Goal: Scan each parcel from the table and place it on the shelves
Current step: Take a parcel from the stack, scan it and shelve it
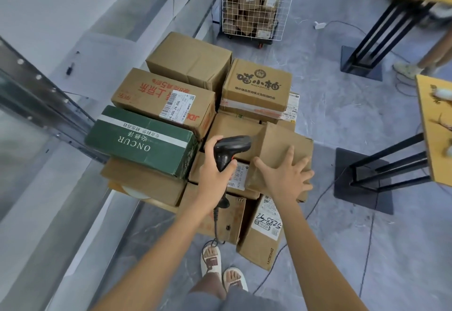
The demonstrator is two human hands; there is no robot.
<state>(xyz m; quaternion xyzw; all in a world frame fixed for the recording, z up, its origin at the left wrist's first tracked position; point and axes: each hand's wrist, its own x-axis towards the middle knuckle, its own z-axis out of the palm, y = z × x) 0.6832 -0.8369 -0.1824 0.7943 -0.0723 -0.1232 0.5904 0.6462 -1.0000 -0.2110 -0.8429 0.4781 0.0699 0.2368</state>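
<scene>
The left hand (215, 171) held the barcode scanner (231, 149). The right hand (285, 178) lay flat on a brown parcel (281, 146), which might slide off the pile.

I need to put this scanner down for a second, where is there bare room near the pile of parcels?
The pile is packed: boxes touch from the green box across to the printed carton, with the left hand holding the scanner. Bare floor lies between the pile's right side and the black table bases, though cables cross there.
</scene>
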